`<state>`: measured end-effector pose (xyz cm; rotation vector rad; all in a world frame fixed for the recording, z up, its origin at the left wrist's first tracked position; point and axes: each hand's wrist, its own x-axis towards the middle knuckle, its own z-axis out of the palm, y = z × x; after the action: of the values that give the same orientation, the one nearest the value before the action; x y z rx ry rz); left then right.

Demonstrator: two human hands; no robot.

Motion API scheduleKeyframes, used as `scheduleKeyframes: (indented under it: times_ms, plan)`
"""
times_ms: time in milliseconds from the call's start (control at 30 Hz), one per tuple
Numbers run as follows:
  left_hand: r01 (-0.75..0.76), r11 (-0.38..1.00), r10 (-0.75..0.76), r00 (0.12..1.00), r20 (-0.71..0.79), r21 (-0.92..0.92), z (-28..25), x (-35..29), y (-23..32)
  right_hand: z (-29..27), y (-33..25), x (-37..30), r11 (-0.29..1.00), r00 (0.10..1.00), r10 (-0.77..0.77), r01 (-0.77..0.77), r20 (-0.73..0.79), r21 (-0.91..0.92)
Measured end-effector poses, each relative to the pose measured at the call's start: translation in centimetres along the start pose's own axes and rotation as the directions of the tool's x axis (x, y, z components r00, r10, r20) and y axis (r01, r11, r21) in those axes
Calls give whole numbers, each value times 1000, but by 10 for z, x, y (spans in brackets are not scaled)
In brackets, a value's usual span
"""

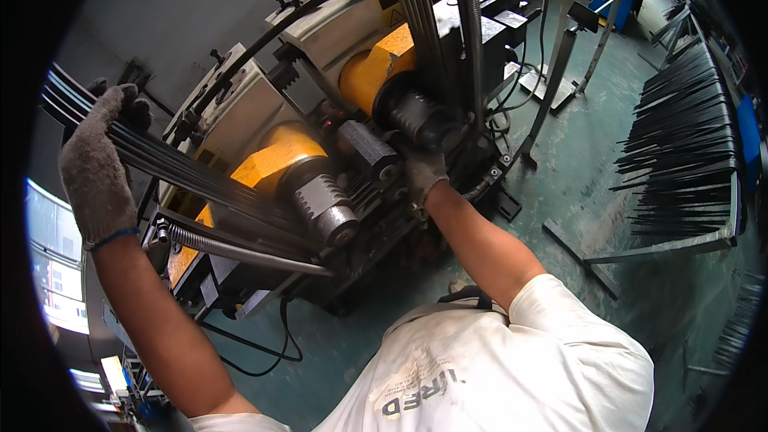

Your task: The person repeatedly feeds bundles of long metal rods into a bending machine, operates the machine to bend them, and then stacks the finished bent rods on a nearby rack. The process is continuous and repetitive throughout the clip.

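Observation:
My left hand (100,164), in a grey glove, is raised at the far left with its fingers wrapped round a bundle of dark metal bars (204,168). The bars slope down from it to the left front of a large machine. My right hand (424,172), also gloved, reaches into the middle of the machine, below the right dark cylinder (420,118) and beside a dark block (366,148). Its fingers are hidden there. At left centre a toothed metal cylinder (322,202) sticks out of a yellow housing (276,156).
A second bundle of bars (418,8) stands steeply over the right yellow housing (376,68). A coil spring (232,248) runs along the machine's near left side. A pedestal (554,84) rises to the right. Farther right, a rack (664,252) holds many dark rods (680,136).

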<state>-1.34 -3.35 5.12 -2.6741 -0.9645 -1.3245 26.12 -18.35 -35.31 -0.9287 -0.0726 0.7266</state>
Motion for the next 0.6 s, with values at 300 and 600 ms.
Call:
scheduleKeyframes:
  times_ms: [300, 600]
  plan:
    - [231, 962, -194, 953, 233, -143, -4, -25, 16, -45, 32, 24, 351, 747, -507, 635, 430, -689]
    - [-363, 931, 359, 905, 227, -28, -20, -30, -17, -46, 58, 32, 935, 956, -148, 219, 252, -280]
